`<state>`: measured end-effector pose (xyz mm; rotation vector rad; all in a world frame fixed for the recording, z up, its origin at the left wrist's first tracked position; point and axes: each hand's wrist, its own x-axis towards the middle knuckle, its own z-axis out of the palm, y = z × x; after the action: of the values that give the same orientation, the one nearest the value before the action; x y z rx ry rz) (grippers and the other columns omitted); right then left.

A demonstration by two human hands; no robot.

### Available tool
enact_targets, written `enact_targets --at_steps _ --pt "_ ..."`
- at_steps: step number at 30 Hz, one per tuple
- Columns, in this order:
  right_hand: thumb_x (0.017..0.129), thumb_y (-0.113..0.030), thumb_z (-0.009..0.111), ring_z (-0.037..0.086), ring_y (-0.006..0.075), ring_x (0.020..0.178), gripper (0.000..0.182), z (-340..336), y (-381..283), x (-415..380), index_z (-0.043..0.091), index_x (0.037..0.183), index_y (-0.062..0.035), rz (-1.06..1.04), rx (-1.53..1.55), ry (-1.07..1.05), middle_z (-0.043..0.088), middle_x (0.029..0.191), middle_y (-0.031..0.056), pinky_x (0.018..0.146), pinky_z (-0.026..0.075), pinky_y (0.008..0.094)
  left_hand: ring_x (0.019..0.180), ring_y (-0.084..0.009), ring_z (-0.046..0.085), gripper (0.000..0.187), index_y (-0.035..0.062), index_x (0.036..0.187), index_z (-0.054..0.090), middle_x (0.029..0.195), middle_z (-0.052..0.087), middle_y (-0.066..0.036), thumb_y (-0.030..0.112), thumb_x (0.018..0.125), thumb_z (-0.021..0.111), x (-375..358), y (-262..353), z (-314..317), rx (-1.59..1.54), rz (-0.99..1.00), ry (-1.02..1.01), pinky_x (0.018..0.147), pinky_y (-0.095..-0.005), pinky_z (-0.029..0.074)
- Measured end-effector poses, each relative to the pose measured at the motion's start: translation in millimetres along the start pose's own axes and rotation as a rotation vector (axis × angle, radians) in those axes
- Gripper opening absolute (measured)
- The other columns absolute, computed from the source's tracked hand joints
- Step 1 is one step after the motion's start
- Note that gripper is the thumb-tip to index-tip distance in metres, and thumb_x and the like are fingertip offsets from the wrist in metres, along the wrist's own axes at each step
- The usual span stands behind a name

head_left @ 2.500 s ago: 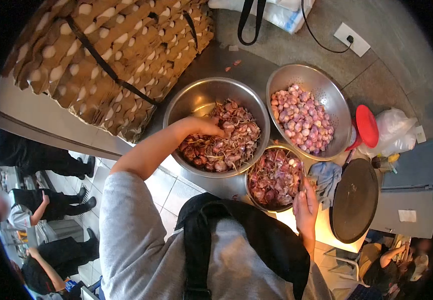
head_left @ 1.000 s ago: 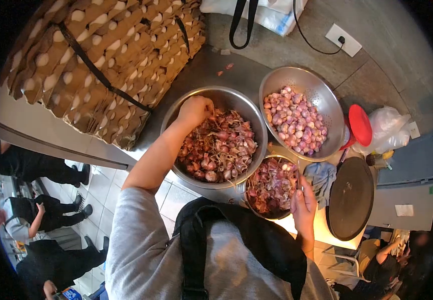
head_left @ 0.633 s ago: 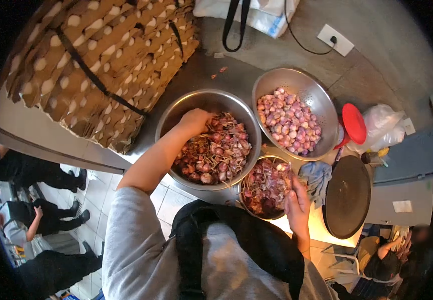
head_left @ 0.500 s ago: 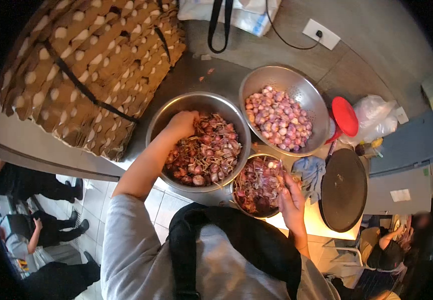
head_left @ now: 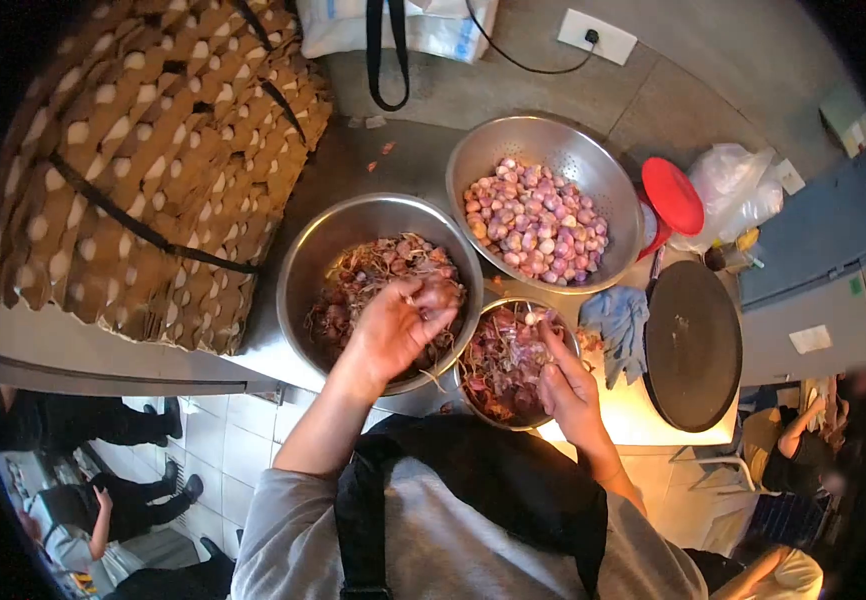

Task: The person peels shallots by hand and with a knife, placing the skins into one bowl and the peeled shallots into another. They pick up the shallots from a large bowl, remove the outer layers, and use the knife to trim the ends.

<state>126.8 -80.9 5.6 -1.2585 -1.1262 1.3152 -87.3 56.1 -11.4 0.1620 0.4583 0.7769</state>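
Note:
My left hand (head_left: 393, 330) is above the big steel bowl (head_left: 298, 255), palm turned up, its fingers curled around reddish shallots (head_left: 438, 292). Below it, unpeeled shallots (head_left: 393, 250) with dry roots partly fill the bowl. At the edge of a smaller bowl (head_left: 498, 422), my right hand (head_left: 568, 385) is closed in a pinch; what it grips is too small to make out. Papery red skins (head_left: 503, 370) lie in that smaller bowl. Behind it, a steel colander (head_left: 618, 190) holds a heap of pinkish peeled shallots (head_left: 538, 220).
Stacked egg trays (head_left: 143, 180) tied with black straps stand on the left. To the right are a blue cloth (head_left: 615, 325), a round dark pan (head_left: 693, 345), a red lid (head_left: 671, 195) and a plastic bag (head_left: 733, 190). Other people stand on the floor at both sides.
My left hand has come up out of the big bowl and moved right, now with shallots in it. The right hand stays by the smaller bowl. The view has shifted slightly.

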Motion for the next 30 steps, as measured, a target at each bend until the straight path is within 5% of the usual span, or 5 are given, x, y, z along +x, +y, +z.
enact_targets --at_steps 13,19,23,25,30 --pt "0.092 -0.015 0.039 0.033 0.0047 0.047 0.043 -2 2 -2 0.028 0.132 -0.0042 0.027 0.081 0.022 0.035 0.057 -0.0036 0.046 0.031 0.0176 0.101 -0.0225 0.053 0.034 -0.0008 0.120 0.037 0.112 0.049 -0.013 0.018 0.092 0.037 -13 -55 44 0.273 -0.146 -0.138 0.090 -0.0318 0.044" --pt "0.091 -0.014 0.041 0.032 0.0034 0.050 0.045 3 -2 -3 0.029 0.132 -0.0039 0.015 0.184 0.010 0.050 0.080 0.0013 0.046 0.029 0.0163 0.103 -0.0178 0.050 0.033 0.0026 0.121 0.039 0.112 0.050 -0.008 0.009 0.089 0.043 -12 -60 38 0.352 -0.070 -0.129 0.090 -0.0296 0.040" --pt "0.089 -0.014 0.045 0.052 0.0115 0.077 0.042 3 6 -3 0.035 0.129 -0.0024 -0.011 -0.077 0.000 0.052 0.109 0.0093 0.068 0.041 0.0215 0.102 -0.0139 0.048 0.032 0.0049 0.119 0.043 0.112 0.050 -0.004 0.007 0.087 0.046 -8 -66 30 0.301 -0.017 -0.117 0.090 -0.0290 0.038" --pt "0.088 -0.014 0.046 0.053 0.0181 0.100 0.041 4 17 3 0.038 0.127 -0.0020 -0.252 -0.352 0.045 0.050 0.119 0.0127 0.085 0.040 0.0262 0.102 -0.0128 0.048 0.031 0.0056 0.118 0.044 0.113 0.050 -0.004 0.007 0.087 0.047 -9 -67 29 0.309 0.010 -0.111 0.089 -0.0290 0.038" --pt "0.087 -0.013 0.047 0.041 0.0220 0.118 0.040 4 7 -7 0.039 0.126 -0.0036 -0.174 -0.389 0.002 0.045 0.126 0.0141 0.096 0.030 0.0277 0.099 -0.0124 0.049 0.025 0.0052 0.111 0.048 0.108 0.051 -0.004 0.007 0.086 0.048 -10 -68 32 0.337 0.116 -0.035 0.088 -0.0289 0.039"
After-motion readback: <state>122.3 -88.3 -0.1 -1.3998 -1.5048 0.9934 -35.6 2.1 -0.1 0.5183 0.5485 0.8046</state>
